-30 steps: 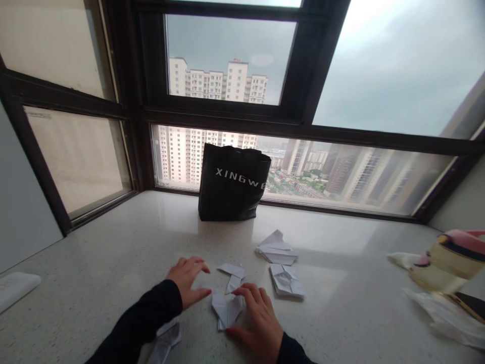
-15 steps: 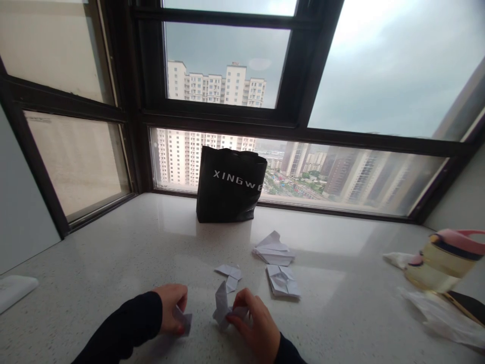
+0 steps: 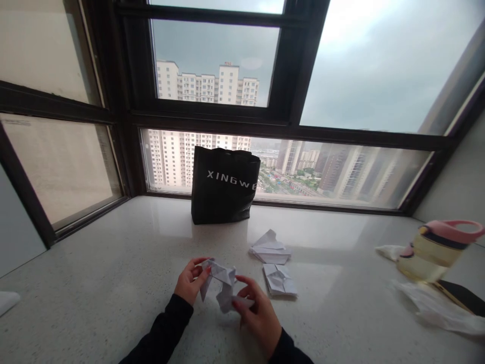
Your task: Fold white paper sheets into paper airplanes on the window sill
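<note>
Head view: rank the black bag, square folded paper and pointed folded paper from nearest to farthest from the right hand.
1. Square folded paper: beyond the right hand, to its right.
2. Pointed folded paper: behind the square one.
3. Black bag: beyond both, to their left.

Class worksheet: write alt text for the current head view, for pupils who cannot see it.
A person's left hand and right hand hold folded white paper over a pale counter. More folded paper lies beyond; a black bag stands by the window, and a pink-lidded bottle at right.
</note>
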`<action>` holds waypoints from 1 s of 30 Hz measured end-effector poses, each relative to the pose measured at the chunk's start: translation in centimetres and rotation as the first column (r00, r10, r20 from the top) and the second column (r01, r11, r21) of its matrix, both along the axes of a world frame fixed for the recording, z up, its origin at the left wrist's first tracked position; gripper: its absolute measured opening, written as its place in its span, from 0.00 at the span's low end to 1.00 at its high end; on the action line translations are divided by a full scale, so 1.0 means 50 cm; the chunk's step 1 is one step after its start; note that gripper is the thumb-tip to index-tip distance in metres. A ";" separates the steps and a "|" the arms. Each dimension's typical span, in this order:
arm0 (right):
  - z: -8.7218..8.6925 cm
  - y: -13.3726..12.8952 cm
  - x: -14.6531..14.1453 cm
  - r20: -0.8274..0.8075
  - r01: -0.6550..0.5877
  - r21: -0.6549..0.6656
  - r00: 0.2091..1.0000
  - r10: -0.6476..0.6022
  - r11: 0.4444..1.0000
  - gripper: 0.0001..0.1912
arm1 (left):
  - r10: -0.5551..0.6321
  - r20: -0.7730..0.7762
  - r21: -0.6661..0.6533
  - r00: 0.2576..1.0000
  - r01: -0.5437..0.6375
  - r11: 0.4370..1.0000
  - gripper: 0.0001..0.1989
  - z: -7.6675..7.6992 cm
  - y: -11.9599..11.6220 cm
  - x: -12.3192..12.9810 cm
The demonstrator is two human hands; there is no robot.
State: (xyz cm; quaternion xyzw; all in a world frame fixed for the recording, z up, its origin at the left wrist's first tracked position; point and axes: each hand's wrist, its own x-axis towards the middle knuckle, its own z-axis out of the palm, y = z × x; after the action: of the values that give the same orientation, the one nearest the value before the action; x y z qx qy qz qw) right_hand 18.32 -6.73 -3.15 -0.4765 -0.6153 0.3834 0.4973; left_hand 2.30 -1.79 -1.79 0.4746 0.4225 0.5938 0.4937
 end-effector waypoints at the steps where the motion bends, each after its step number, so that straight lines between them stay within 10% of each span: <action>1: 0.003 0.001 0.000 -0.107 0.024 -0.014 0.994 -0.026 1.000 0.19 | 0.037 0.004 -0.008 0.999 -0.037 0.999 0.23 -0.005 0.002 -0.005; 9: 0.042 -0.016 -0.001 -0.409 0.052 0.061 0.912 -0.022 0.997 0.25 | 0.110 -0.030 -0.014 0.993 -0.111 0.994 0.28 -0.002 -0.005 -0.001; 30: 0.015 -0.010 0.003 -0.023 0.067 0.096 0.998 -0.065 0.993 0.30 | -0.271 0.160 -0.156 0.949 0.296 0.942 0.25 -0.014 -0.073 0.045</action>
State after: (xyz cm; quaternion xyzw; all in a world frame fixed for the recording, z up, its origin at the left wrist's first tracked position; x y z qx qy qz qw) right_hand 18.48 -7.22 -2.39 -0.4681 -0.6121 0.3415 0.5381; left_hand 4.56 -5.42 -2.48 0.4429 0.3662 0.5072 0.6422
